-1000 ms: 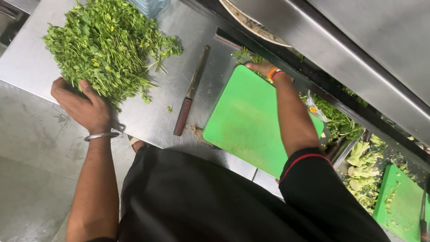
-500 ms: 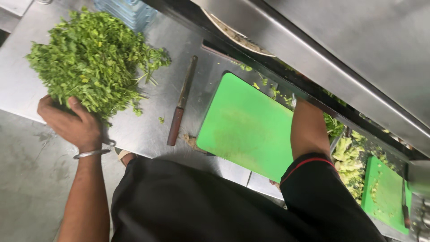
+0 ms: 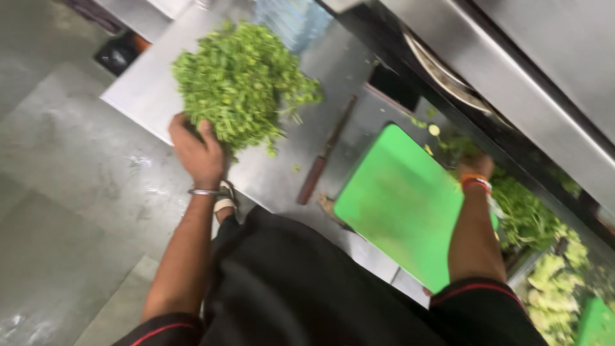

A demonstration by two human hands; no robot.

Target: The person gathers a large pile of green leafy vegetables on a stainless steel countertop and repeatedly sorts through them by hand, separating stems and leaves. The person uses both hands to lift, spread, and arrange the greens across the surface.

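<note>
Herbs: loose leafy green heap on the steel counter, left of the knife and green board.

Change: right hand, half a second ago hidden past the board, now shows at its far edge (grip cannot be told).

Left hand unchanged, fingers curled into the heap's near edge, gathering ongoing.

A wooden-handled knife lies on the steel counter left of a green cutting board, with chopped pale greens at far right
</note>
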